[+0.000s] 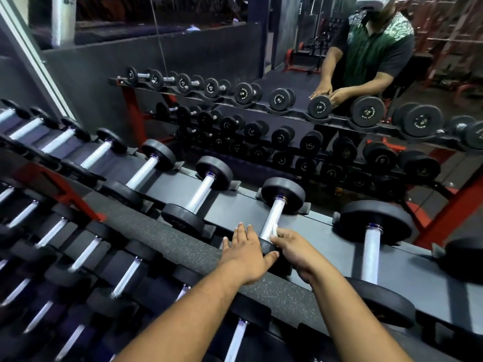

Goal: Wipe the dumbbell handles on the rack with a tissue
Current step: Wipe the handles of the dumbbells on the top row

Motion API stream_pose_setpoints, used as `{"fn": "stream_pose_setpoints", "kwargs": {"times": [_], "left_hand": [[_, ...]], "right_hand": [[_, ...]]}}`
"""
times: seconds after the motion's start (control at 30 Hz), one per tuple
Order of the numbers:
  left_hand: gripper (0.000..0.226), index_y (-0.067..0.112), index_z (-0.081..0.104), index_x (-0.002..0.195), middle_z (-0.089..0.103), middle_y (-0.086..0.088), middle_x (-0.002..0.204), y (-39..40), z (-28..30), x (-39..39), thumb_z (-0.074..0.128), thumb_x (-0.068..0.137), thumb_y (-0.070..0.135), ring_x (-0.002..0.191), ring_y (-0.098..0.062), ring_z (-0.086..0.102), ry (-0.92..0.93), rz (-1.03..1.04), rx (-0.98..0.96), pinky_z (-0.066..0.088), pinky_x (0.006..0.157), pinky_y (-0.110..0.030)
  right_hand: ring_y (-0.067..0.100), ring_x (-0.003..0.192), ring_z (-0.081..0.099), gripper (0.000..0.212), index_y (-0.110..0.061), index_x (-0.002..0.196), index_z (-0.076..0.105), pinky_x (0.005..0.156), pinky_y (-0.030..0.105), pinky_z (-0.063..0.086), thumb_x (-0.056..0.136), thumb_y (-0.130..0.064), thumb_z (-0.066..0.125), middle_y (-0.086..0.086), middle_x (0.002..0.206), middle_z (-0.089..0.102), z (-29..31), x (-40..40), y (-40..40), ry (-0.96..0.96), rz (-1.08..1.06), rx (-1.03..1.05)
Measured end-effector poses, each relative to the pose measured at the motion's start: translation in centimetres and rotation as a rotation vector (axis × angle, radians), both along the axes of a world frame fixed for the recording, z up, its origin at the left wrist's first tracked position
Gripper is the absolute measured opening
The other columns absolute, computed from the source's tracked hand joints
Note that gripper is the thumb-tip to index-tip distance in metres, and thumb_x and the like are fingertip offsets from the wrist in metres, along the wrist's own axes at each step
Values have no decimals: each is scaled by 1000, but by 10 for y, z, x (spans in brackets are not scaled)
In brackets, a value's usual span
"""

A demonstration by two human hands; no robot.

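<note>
- Rack: dark, tiered, with red frame members; its top tier carries a row of dumbbells running from upper left to lower right, with further tiers of dumbbells below at lower left.
- Dumbbell: black round heads, pale metal handle; it sits on the top tier between two neighbours, far head seated in its cradle, near head under the hands.
- Handle: bare along its upper length, covered by fingers and tissue at the near end.
- Tissue: white, small, only partly visible, pressed against the near end of the handle.
- Right hand: fingers curled round the handle's near end, its grip pinching the tissue to the metal.
- Left hand: flat, fingers straight and slightly spread, resting on the near head of the same dumbbell; grip wide, holding nothing.
- Mirror: behind the rack, reflecting the dumbbell rows and the person in a dark patterned shirt.
</note>
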State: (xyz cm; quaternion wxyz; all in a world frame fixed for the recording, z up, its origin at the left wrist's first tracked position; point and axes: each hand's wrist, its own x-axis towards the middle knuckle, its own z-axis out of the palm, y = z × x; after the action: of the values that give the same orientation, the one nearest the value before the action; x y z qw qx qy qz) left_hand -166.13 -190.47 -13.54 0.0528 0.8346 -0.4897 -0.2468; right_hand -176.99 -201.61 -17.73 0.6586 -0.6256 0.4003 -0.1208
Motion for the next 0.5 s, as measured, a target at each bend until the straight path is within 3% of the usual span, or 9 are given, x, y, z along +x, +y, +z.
{"fn": "stream_pose_setpoints", "kwargs": {"times": [0.07, 0.13, 0.17, 0.27, 0.4, 0.5], "left_hand": [[101, 8, -13, 159, -19, -15, 167, 0, 1, -1, 36, 96, 70, 155, -29, -11, -2, -6, 7, -2, 125, -51], [103, 8, -13, 159, -19, -14, 167, 1, 2, -1, 36, 95, 72, 155, -28, -11, 2, 0, 10, -3, 125, -51], [103, 8, -13, 159, -19, -14, 167, 1, 2, -2, 36, 95, 72, 155, -28, -11, 0, 1, 10, -3, 125, -52], [104, 7, -13, 159, -19, -15, 167, 1, 2, -3, 36, 95, 72, 155, -28, -11, -7, -2, 12, -3, 125, -52], [101, 8, -11, 159, -18, -14, 167, 0, -1, 0, 38, 96, 70, 155, -28, -11, 8, 2, -3, -2, 125, -53], [101, 9, -12, 159, -18, -14, 167, 0, -1, 0, 37, 96, 71, 155, -28, -12, 6, 0, 1, -3, 125, -52]], "right_hand": [[30, 83, 67, 18, -6, 99, 66, 77, 45, 55, 95, -19, 55, 21, 96, 72, 11, 10, -6, -34, -108, 5], [24, 77, 60, 11, -10, 93, 60, 65, 35, 49, 99, -15, 52, 14, 86, 65, 25, 27, -15, -108, -252, 69], [26, 83, 61, 12, -10, 94, 61, 70, 35, 49, 100, -14, 51, 13, 86, 65, 30, 33, -21, -166, -322, 131], [35, 106, 65, 24, -3, 109, 66, 104, 47, 47, 94, -20, 57, 15, 96, 73, 22, 33, -25, -222, -375, 233], [43, 104, 65, 38, 6, 120, 63, 105, 55, 43, 92, -20, 64, 28, 110, 70, 4, 10, -6, -107, -198, 277], [41, 106, 67, 47, 2, 122, 64, 104, 49, 48, 86, -27, 70, 23, 108, 72, 10, 18, -19, -161, -240, 323]]}}
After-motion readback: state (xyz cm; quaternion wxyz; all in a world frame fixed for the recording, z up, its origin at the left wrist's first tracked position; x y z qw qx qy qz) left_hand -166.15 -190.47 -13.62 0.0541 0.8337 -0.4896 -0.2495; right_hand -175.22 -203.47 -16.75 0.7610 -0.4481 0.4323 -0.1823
